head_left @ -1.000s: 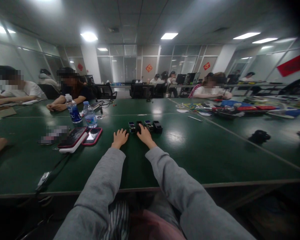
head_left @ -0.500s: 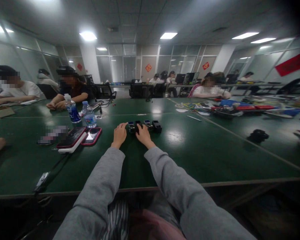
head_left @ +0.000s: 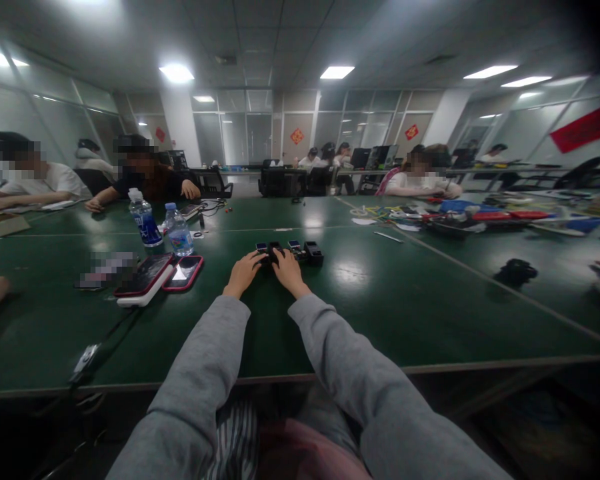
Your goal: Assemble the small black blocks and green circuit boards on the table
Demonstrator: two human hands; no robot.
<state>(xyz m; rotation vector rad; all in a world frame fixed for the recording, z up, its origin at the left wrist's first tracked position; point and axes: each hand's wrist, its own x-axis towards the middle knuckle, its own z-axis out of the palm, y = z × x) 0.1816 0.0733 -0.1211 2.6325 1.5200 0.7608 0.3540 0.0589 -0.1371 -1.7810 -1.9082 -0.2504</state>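
A row of small electronic devices stands on the green table (head_left: 380,313) in front of me. In it are a small circuit board with a blue-lit screen (head_left: 261,247), a small black case (head_left: 275,247), a second screened board (head_left: 294,245) and another black case (head_left: 313,252) at the right end. My right hand (head_left: 289,272) has its thumb and fingers on the middle black case, gripping its right side. From the left, my left hand (head_left: 243,275) reaches over the first board with fingers stretched out, fingertips close to that same case. Whether they touch it is unclear.
Left of my hands are two bottles (head_left: 179,233), a pink-edged phone (head_left: 184,273), a larger dark phone (head_left: 145,273) and a white power bank (head_left: 145,290). A black object (head_left: 516,272) and a tool pile (head_left: 510,217) are right. Other people sit around.
My left hand has moved right, its fingers now over the first board and nearer the middle case. My right hand stays on the case. A person across the table has spread their hands apart.
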